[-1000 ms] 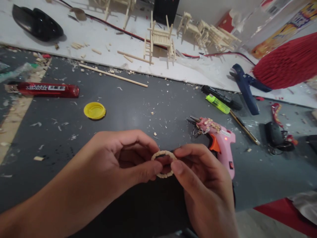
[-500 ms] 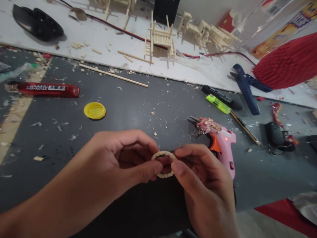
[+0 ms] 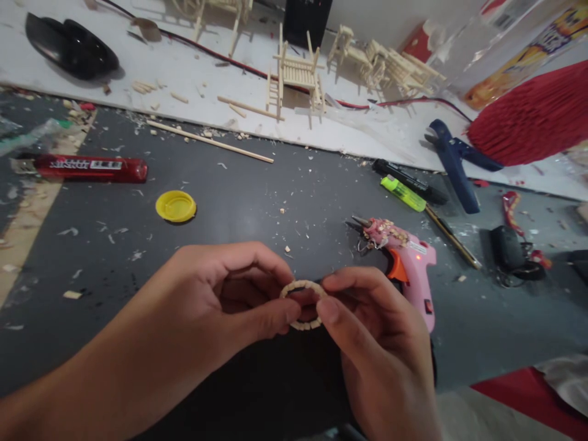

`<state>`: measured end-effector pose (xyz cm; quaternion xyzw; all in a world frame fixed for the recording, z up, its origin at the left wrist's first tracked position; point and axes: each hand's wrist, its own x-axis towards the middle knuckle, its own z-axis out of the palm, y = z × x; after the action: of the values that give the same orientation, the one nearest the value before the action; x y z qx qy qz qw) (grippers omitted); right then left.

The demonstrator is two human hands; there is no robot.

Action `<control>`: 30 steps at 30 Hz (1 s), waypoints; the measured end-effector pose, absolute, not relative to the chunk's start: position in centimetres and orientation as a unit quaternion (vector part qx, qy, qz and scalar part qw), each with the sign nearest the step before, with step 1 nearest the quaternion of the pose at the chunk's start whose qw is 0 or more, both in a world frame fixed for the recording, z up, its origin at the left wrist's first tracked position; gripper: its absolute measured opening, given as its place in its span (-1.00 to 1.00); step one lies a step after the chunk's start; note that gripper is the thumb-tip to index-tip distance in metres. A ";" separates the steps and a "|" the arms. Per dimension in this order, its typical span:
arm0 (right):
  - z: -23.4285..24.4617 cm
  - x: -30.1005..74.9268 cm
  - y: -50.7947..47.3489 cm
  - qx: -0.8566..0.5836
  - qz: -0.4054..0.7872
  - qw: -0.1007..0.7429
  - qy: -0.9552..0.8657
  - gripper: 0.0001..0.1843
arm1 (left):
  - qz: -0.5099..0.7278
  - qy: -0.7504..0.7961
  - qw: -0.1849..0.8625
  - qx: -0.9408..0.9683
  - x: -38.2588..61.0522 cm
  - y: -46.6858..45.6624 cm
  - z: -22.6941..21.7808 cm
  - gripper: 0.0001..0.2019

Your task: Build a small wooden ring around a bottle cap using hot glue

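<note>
Both hands pinch a small ring of short wooden pieces point(image 3: 301, 285) just above the dark grey mat point(image 3: 257, 202). My left hand point(image 3: 220, 300) grips its left side between thumb and fingers. My right hand point(image 3: 372, 343) holds its right side, thumb across the front. Part of the ring is hidden behind the fingers. A pink hot glue gun point(image 3: 407, 263) with an orange trigger lies right beside my right hand, its crusted nozzle pointing left.
On the mat lie a yellow lid point(image 3: 175, 206), a red tube point(image 3: 87, 169), a long wooden stick point(image 3: 209, 141), a green highlighter point(image 3: 403, 192), a black pen and a pencil. Blue pliers point(image 3: 452, 162) and small stick chairs point(image 3: 296, 73) sit on the white board behind. Wood chips are scattered about.
</note>
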<state>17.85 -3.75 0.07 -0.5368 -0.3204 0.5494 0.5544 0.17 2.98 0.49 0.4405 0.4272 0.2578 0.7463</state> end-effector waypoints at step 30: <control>0.2 17.9 -4.6 -0.481 0.604 0.549 -0.321 -0.78 | 0.303 0.409 0.627 0.590 -0.4 1.8 0.8 -0.91</control>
<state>17.89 -4.58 0.21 -0.4812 -0.3207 0.6036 0.5488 -0.43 1.82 0.77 0.5902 0.4091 0.3030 0.6265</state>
